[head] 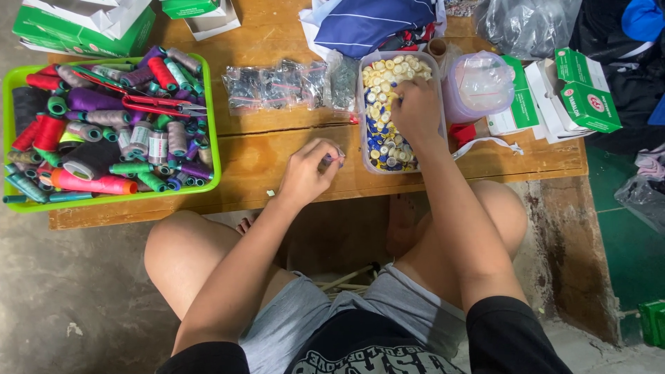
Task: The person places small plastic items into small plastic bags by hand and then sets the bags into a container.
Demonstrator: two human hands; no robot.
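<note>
Low on the worn wooden table (277,149), the right hand (415,111) digs, fingers curled, into a clear plastic tub of cream and blue buttons (388,142). Just left of it, the left hand (308,173) pinches something small; I cannot tell what. A green tray of thread spools (213,149) sits well apart.

Low wooden plank surface (270,163), worn and scuffed, over stained grey concrete floor (69,298); green flooring (634,256) at right, perhaps a painted patch or mat; light even, soft, no hard shadows.
</note>
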